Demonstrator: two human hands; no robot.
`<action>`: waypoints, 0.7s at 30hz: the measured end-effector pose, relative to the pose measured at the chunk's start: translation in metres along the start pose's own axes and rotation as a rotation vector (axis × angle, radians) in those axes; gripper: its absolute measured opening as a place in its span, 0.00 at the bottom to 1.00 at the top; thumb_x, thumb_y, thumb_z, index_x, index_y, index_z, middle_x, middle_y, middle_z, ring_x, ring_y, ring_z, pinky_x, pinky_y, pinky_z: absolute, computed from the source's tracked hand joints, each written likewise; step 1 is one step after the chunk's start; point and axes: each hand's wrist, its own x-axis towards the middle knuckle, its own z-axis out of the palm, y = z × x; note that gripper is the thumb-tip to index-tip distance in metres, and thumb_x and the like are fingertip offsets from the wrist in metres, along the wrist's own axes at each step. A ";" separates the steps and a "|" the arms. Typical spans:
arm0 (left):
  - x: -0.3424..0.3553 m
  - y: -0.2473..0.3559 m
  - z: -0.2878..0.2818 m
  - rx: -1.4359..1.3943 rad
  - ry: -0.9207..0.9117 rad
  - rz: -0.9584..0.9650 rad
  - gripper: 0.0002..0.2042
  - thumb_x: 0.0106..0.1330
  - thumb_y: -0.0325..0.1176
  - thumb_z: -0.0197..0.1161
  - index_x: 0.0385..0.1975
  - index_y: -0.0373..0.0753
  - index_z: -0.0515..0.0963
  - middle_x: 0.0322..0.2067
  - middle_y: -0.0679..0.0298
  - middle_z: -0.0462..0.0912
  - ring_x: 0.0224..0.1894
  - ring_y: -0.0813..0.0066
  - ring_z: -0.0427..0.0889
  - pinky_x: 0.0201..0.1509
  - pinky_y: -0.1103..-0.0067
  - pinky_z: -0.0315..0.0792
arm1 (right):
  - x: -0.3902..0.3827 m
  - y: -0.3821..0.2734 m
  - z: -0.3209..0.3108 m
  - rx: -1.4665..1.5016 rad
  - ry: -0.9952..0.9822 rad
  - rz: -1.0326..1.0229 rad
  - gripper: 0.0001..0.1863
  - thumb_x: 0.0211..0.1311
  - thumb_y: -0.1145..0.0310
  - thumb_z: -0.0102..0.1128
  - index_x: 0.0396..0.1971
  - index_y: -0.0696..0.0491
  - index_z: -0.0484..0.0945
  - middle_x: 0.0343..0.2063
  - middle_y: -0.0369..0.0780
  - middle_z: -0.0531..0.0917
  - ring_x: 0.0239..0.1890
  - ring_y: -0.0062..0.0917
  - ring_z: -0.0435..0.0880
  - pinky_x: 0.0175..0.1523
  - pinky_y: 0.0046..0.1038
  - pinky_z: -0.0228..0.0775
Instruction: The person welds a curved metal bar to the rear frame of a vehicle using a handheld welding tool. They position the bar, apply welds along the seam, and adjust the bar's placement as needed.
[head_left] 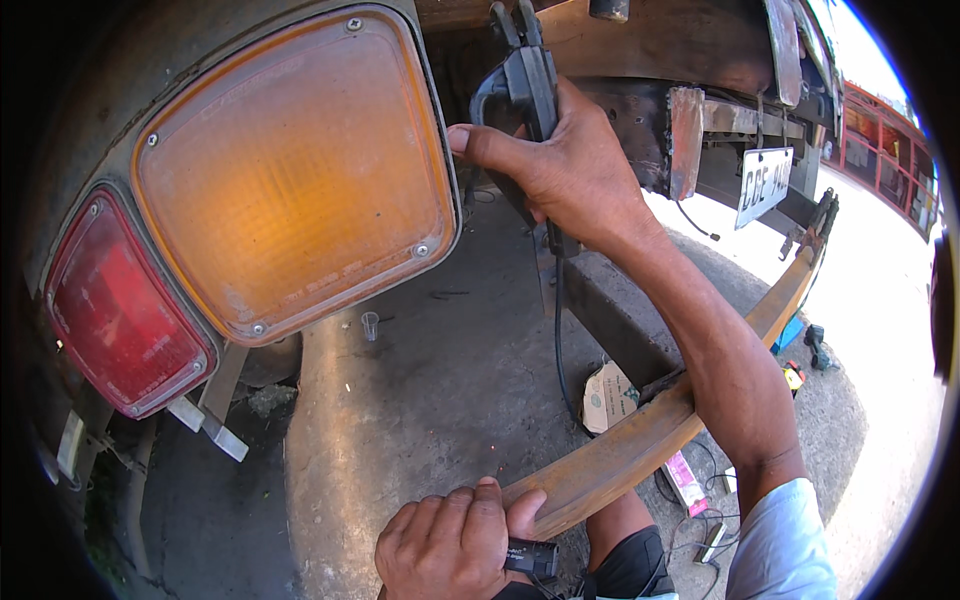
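- Right hand raised, fingers wrapped around a black electrode holder beside the amber tail lamp, at the truck frame.
- Left hand closed around the rusty leaf spring's near end, steadying it.

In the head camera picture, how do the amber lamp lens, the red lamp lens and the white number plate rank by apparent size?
1. Amber lamp lens
2. Red lamp lens
3. White number plate

The plate sits much farther from the camera, so its true size is unsure.
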 end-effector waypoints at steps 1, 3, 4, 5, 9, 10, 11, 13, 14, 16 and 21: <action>0.000 0.000 0.000 -0.001 -0.003 -0.002 0.13 0.69 0.40 0.76 0.32 0.35 0.86 0.27 0.56 0.87 0.28 0.55 0.87 0.33 0.65 0.81 | 0.000 0.000 0.000 0.002 -0.003 -0.008 0.37 0.53 0.43 0.83 0.48 0.61 0.81 0.39 0.46 0.89 0.43 0.31 0.90 0.53 0.36 0.82; 0.000 0.001 0.000 -0.003 -0.007 -0.007 0.13 0.69 0.40 0.76 0.33 0.35 0.86 0.27 0.55 0.87 0.28 0.55 0.87 0.33 0.65 0.81 | 0.001 0.000 0.000 0.003 0.004 -0.014 0.37 0.53 0.43 0.83 0.48 0.60 0.81 0.38 0.46 0.89 0.43 0.31 0.90 0.53 0.36 0.82; 0.000 0.001 0.000 -0.002 -0.007 -0.009 0.13 0.69 0.40 0.76 0.33 0.35 0.86 0.27 0.55 0.87 0.28 0.55 0.87 0.33 0.65 0.81 | 0.001 -0.001 0.001 0.001 0.013 -0.012 0.37 0.52 0.43 0.83 0.48 0.60 0.81 0.38 0.46 0.89 0.43 0.31 0.90 0.53 0.36 0.82; 0.000 0.001 -0.001 -0.001 -0.007 -0.011 0.13 0.69 0.40 0.76 0.33 0.35 0.86 0.27 0.55 0.87 0.28 0.55 0.87 0.33 0.65 0.81 | 0.002 -0.002 0.001 -0.010 0.020 0.010 0.37 0.52 0.43 0.83 0.48 0.60 0.81 0.38 0.46 0.89 0.43 0.31 0.90 0.53 0.36 0.82; -0.001 0.000 -0.002 -0.019 -0.031 -0.009 0.13 0.69 0.40 0.76 0.33 0.35 0.86 0.27 0.56 0.88 0.28 0.55 0.87 0.33 0.65 0.81 | 0.001 -0.008 -0.003 -0.020 -0.016 0.056 0.38 0.52 0.43 0.83 0.48 0.61 0.81 0.37 0.46 0.89 0.43 0.32 0.90 0.53 0.36 0.81; 0.000 -0.001 -0.001 -0.021 -0.021 -0.001 0.13 0.69 0.40 0.76 0.33 0.35 0.86 0.27 0.56 0.88 0.28 0.55 0.87 0.33 0.65 0.82 | -0.001 -0.010 -0.007 -0.046 -0.044 0.115 0.38 0.52 0.43 0.83 0.48 0.61 0.81 0.37 0.46 0.89 0.43 0.33 0.90 0.53 0.36 0.81; 0.000 -0.001 -0.001 -0.022 -0.010 0.008 0.13 0.69 0.39 0.76 0.33 0.36 0.86 0.27 0.56 0.88 0.28 0.56 0.87 0.33 0.66 0.82 | -0.003 -0.011 -0.007 -0.034 -0.055 0.140 0.38 0.52 0.43 0.83 0.48 0.61 0.81 0.37 0.46 0.89 0.43 0.33 0.90 0.52 0.36 0.81; 0.000 -0.002 0.000 -0.017 -0.001 0.021 0.12 0.69 0.39 0.76 0.33 0.36 0.86 0.27 0.56 0.88 0.27 0.57 0.87 0.33 0.66 0.82 | -0.006 -0.012 -0.006 -0.039 0.063 0.116 0.39 0.52 0.42 0.83 0.48 0.62 0.81 0.37 0.46 0.89 0.42 0.33 0.90 0.52 0.36 0.81; 0.000 -0.003 0.000 -0.010 -0.003 0.025 0.12 0.69 0.39 0.76 0.33 0.36 0.86 0.27 0.57 0.88 0.27 0.57 0.87 0.33 0.66 0.82 | -0.007 -0.012 -0.006 -0.028 0.094 0.097 0.39 0.52 0.42 0.83 0.48 0.62 0.81 0.37 0.45 0.89 0.42 0.33 0.89 0.52 0.36 0.81; -0.001 -0.003 0.000 -0.005 -0.003 0.027 0.12 0.69 0.40 0.76 0.33 0.36 0.86 0.27 0.57 0.87 0.27 0.58 0.87 0.33 0.67 0.82 | -0.007 -0.011 -0.004 -0.011 0.120 0.075 0.40 0.51 0.42 0.83 0.48 0.62 0.80 0.36 0.45 0.89 0.41 0.33 0.89 0.52 0.36 0.81; 0.000 -0.001 0.000 -0.003 0.006 0.018 0.13 0.68 0.40 0.77 0.33 0.36 0.86 0.27 0.57 0.87 0.27 0.58 0.88 0.33 0.67 0.82 | -0.004 -0.009 -0.002 -0.022 0.076 0.093 0.40 0.51 0.42 0.84 0.48 0.63 0.80 0.36 0.46 0.88 0.41 0.33 0.89 0.51 0.36 0.82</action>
